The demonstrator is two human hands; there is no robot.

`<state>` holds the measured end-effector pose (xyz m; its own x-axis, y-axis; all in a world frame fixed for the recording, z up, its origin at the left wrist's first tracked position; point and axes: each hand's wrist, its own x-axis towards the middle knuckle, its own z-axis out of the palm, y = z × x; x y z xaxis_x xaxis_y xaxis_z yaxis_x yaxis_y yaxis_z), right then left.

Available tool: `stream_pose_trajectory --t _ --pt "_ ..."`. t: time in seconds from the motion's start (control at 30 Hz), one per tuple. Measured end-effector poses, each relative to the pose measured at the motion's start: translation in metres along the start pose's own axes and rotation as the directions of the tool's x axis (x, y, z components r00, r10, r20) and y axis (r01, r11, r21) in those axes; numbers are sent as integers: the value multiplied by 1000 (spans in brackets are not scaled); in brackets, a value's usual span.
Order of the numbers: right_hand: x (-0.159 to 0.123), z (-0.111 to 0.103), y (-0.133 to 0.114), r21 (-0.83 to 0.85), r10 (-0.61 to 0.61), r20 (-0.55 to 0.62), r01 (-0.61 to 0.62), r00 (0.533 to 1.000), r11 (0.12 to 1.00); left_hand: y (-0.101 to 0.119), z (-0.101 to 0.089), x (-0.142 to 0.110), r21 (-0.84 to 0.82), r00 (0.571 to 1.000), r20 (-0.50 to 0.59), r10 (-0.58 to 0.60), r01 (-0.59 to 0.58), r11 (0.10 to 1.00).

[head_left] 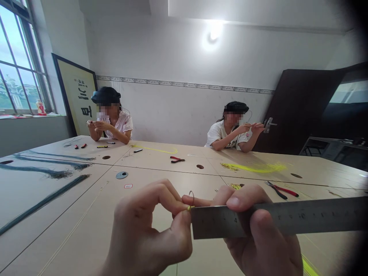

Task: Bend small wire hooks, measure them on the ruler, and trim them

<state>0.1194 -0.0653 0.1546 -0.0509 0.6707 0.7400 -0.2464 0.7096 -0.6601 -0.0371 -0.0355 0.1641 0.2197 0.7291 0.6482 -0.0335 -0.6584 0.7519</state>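
Two hands (pixel 201 230) at one steel ruler's (pixel 276 220) left end, yellow wire (pixel 189 207) between.

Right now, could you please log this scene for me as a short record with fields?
left hand: pinches a small wire loop at the ruler's end
right hand: grips a steel ruler
table: red pliers, yellow wire pile, dark wire bundles
others: two people seated across the table, hands raised

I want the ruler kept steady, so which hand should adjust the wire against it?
Probably the left hand: its fingertips already pinch the wire at the ruler's end. The right hand grips the ruler, so it's best holding that steady.
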Motion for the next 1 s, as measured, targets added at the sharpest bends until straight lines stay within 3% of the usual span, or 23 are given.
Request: stream_pose_trajectory --t 0.77,1.0 --pt "-2 -1 0 5 -2 7 2 1000 1000 2 0 0 -8 1000 5 -12 12 1000" --pt "-2 -2 0 28 5 21 -6 1000 1000 2 -3 -1 7 999 6 48 -48 999"
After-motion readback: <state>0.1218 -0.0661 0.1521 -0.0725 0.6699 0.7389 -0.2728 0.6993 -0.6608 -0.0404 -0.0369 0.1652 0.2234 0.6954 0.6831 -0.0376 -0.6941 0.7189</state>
